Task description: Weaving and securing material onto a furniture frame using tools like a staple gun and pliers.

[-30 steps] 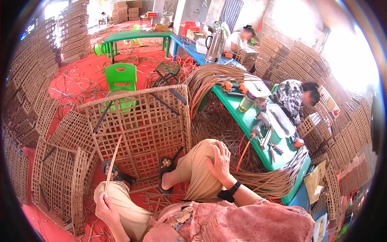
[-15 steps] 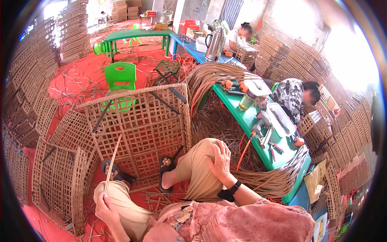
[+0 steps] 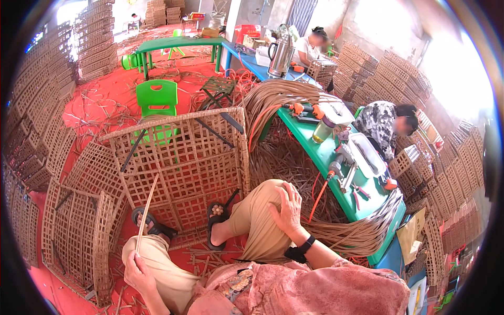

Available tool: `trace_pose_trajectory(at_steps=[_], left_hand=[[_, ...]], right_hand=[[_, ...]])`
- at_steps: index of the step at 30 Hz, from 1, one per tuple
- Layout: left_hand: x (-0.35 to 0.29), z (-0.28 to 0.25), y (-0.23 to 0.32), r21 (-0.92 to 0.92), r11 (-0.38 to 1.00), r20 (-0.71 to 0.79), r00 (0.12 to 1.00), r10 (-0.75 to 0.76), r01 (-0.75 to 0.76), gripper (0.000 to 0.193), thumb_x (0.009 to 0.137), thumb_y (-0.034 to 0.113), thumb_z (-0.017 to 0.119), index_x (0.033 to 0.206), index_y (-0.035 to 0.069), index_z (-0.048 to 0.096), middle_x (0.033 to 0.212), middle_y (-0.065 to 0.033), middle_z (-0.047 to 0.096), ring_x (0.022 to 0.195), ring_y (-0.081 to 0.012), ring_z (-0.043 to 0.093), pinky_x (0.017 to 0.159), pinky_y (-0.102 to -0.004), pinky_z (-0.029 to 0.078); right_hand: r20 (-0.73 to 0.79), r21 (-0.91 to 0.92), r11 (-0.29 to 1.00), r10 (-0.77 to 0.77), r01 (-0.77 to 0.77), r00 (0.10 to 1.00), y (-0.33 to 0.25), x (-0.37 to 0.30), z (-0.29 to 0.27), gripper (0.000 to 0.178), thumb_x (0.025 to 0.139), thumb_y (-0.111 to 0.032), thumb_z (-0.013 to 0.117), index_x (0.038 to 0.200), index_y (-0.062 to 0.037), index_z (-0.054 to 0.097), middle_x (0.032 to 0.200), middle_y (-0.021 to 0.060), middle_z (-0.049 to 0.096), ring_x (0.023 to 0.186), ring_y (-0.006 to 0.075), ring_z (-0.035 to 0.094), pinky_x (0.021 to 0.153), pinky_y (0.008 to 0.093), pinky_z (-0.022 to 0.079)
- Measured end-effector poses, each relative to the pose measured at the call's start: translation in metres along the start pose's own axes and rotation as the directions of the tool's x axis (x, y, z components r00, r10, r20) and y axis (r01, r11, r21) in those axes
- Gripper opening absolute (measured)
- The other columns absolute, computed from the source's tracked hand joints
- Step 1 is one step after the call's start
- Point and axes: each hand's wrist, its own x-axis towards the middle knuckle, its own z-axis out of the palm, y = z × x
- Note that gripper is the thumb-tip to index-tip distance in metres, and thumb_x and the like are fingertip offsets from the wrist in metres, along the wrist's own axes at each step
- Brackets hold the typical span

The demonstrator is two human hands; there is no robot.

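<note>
Seated before the woven lattice basket frame (image 3: 184,163), the left hand (image 3: 137,270) pinches a cane strip (image 3: 146,212) upright while the right hand (image 3: 286,207) rests open on the knee, so weaving looks paused, pending threading.

Pink patterned top, tan trousers (image 3: 257,220), black sandals (image 3: 215,210), black wristband (image 3: 306,245).

The woven frame (image 3: 184,157) blocks frame centre; the green bench (image 3: 336,173) crowds the right; red floor (image 3: 105,105) upper left lies open.
</note>
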Motion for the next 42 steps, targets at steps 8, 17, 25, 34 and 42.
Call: trace_pose_trajectory(at_steps=[8, 17, 25, 34, 42], left_hand=[[0.0, 0.004, 0.005, 0.002, 1.0, 0.029, 0.999, -0.023, 0.023, 0.015, 0.09, 0.013, 0.055, 0.099, 0.003, 0.062, 0.088, -0.0157, 0.066, 0.077, -0.0347, 0.063, 0.066, -0.0428, 0.049], [-0.001, -0.011, -0.006, 0.081, 0.996, -0.007, 0.999, -0.047, 0.047, 0.016, 0.089, 0.015, 0.055, 0.098, 0.005, 0.062, 0.087, -0.0146, 0.067, 0.076, -0.0343, 0.063, 0.065, -0.0427, 0.048], [0.0, -0.001, 0.006, 0.063, 0.998, 0.011, 1.0, -0.02, 0.019, 0.016, 0.089, 0.016, 0.054, 0.097, 0.004, 0.062, 0.088, -0.0152, 0.066, 0.077, -0.0345, 0.063, 0.066, -0.0429, 0.047], [0.0, -0.001, 0.014, 0.072, 0.997, 0.018, 0.999, -0.035, 0.034, 0.016, 0.09, 0.017, 0.054, 0.097, 0.005, 0.062, 0.089, -0.014, 0.066, 0.079, -0.0335, 0.063, 0.067, -0.0427, 0.047], [-0.002, 0.0, 0.01, 0.129, 0.99, 0.008, 0.998, -0.065, 0.064, 0.017, 0.09, 0.019, 0.053, 0.098, 0.007, 0.062, 0.09, -0.0123, 0.067, 0.08, -0.0326, 0.063, 0.068, -0.0426, 0.046]], right_hand=[[0.14, -0.017, 1.0, -0.012, 0.015, 0.99, -0.004, 0.016, -0.016, 0.051, 0.073, -0.022, 0.071, 0.117, -0.0046, 0.054, 0.131, 0.0163, 0.045, 0.126, 0.0359, 0.039, 0.103, 0.0496, 0.028], [-0.267, 0.943, -0.304, -0.935, -0.136, 0.235, -0.212, 0.081, -0.14, 0.025, 0.093, -0.02, 0.054, 0.101, 0.0027, 0.057, 0.111, 0.0178, 0.055, 0.11, 0.0343, 0.05, 0.094, 0.0426, 0.039], [-0.632, 0.745, -0.64, -0.768, -0.19, 0.107, -0.25, 0.042, -0.137, 0.022, 0.092, -0.02, 0.053, 0.092, 0.0015, 0.057, 0.102, 0.0177, 0.055, 0.099, 0.0303, 0.053, 0.086, 0.0395, 0.043], [-0.653, 0.741, -0.652, -0.755, -0.16, 0.057, -0.265, 0.032, -0.146, 0.022, 0.092, -0.02, 0.053, 0.093, 0.0013, 0.058, 0.104, 0.018, 0.056, 0.099, 0.0303, 0.053, 0.084, 0.0393, 0.044], [-0.668, 0.728, -0.658, -0.744, -0.193, 0.022, -0.288, 0.011, -0.141, 0.023, 0.091, -0.021, 0.053, 0.094, 0.0011, 0.059, 0.106, 0.0182, 0.056, 0.098, 0.0303, 0.054, 0.083, 0.0391, 0.045]])
